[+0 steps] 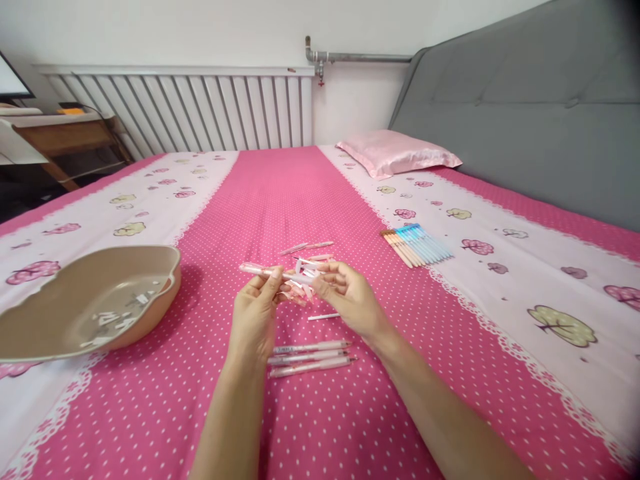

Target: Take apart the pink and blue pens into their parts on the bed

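My left hand [256, 315] pinches a clear pink pen barrel [260, 270] that sticks out to the left over the bed. My right hand [347, 293] is closed on the other end of the same pen, fingertips facing the left hand. Behind the hands lies a small heap of pink pen parts [309, 261]. A thin white refill [323, 317] lies just under my right hand. Three finished pink pens [310, 355] lie side by side between my forearms.
A tan bowl [45, 320] with small pale bits in it sits on the left. A row of blue and orange pens [417, 244] lies at the right. A pink pillow [395, 155], grey headboard [525, 113] and a radiator [185, 110] border the bed.
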`<state>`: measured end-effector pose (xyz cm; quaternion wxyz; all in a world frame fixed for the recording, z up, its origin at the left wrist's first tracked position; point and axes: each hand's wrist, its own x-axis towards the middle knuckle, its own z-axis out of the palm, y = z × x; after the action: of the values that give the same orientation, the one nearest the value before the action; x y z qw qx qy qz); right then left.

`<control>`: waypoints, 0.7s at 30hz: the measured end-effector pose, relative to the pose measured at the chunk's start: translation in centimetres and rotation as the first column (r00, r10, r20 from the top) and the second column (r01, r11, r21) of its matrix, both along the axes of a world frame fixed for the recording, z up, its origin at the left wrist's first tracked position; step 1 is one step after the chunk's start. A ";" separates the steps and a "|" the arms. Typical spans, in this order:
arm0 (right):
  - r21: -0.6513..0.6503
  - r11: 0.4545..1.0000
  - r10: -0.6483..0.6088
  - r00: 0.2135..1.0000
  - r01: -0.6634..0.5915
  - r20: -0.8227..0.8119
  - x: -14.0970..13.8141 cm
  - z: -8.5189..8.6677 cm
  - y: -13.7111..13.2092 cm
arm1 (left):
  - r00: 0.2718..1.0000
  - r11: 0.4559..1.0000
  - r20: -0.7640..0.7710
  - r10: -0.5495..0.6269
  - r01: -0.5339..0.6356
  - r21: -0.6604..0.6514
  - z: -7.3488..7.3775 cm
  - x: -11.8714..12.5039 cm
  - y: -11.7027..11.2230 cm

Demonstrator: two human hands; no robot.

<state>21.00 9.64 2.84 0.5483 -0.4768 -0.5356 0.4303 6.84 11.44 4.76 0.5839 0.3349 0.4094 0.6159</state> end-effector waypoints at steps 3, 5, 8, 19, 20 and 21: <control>-0.138 0.986 0.091 0.996 -0.093 -0.023 0.1 -0.2 0.1 | 1.000 0.998 -0.016 -0.026 0.026 0.050 0.0 0.0 -0.1; -0.162 0.981 0.112 0.994 -0.110 0.003 0.2 -0.1 0.1 | 0.999 0.997 -0.029 -0.031 0.033 0.067 -0.2 0.0 -0.1; -0.126 0.988 0.090 0.995 -0.085 0.035 0.3 0.0 0.1 | 0.999 0.997 -0.049 -0.009 0.012 0.070 -0.4 0.1 0.0; 0.136 0.963 -0.252 0.955 0.232 0.156 0.9 -0.2 0.3 | 0.981 0.981 0.011 0.195 -0.195 0.000 -0.5 -1.2 0.6; 0.136 0.961 -0.261 0.950 0.240 0.168 1.0 -0.2 0.3 | 0.980 0.980 0.015 0.201 -0.200 -0.013 -0.5 -1.3 0.7; 0.133 0.961 -0.264 0.947 0.242 0.182 1.1 -0.1 0.3 | 0.979 0.979 0.018 0.202 -0.201 -0.024 -0.5 -1.4 0.7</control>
<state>22.07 9.98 2.69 0.5680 -0.5517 -0.5444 0.2769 5.42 12.16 4.29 0.5264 0.2787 0.4421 0.6706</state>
